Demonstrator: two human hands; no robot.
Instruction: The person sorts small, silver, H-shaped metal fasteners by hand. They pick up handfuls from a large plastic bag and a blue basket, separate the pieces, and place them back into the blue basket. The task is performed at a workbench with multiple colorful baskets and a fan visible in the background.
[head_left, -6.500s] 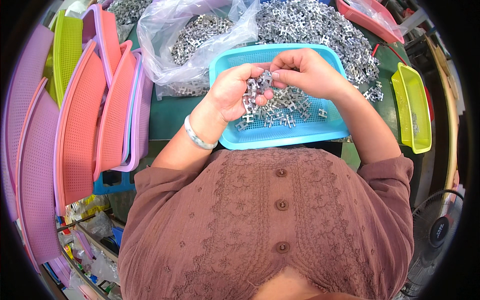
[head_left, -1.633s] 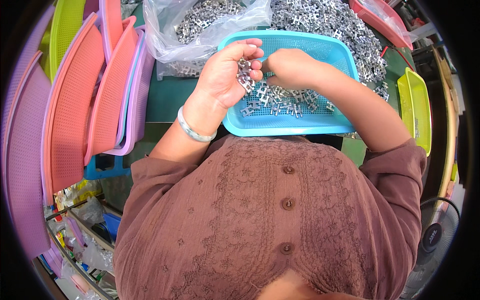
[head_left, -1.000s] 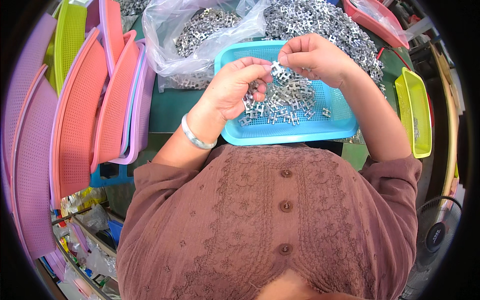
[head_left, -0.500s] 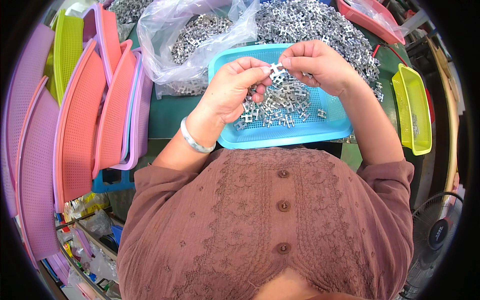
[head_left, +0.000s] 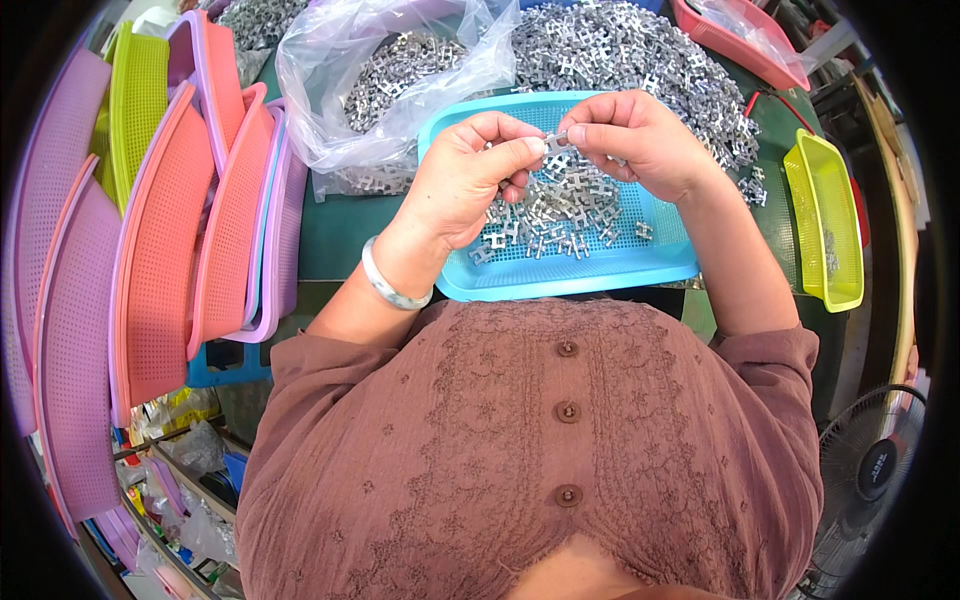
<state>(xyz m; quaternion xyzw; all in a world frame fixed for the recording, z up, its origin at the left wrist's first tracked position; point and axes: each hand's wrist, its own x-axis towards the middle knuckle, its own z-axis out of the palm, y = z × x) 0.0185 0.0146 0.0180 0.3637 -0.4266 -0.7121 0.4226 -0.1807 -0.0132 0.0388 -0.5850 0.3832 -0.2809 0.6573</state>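
Between my two hands is a small silvery H-shaped metal piece (head_left: 555, 143), held above a blue perforated basket (head_left: 640, 270). My left hand (head_left: 480, 165), with a pale bangle (head_left: 385, 275) on its wrist, pinches the piece's left side between thumb and fingertips. Thumb and forefinger of my right hand (head_left: 635, 140) close on its right side; the other fingers are curled. Below, a loose heap of similar metal pieces (head_left: 575, 205) lies in the basket. Fine details of the held piece are too small to tell.
Behind the basket rises a big pile of metal pieces (head_left: 630, 60). A clear plastic bag (head_left: 320, 120) with more stands at the back left. Stacked colored baskets (head_left: 160, 250) fill the left side. A yellow-green basket (head_left: 825, 220) and a fan (head_left: 870, 480) are at the right.
My right hand has dropped slightly toward me, its wrist lower. The metal piece between my fingertips has turned and now looks flatter. My left hand has hardly moved.
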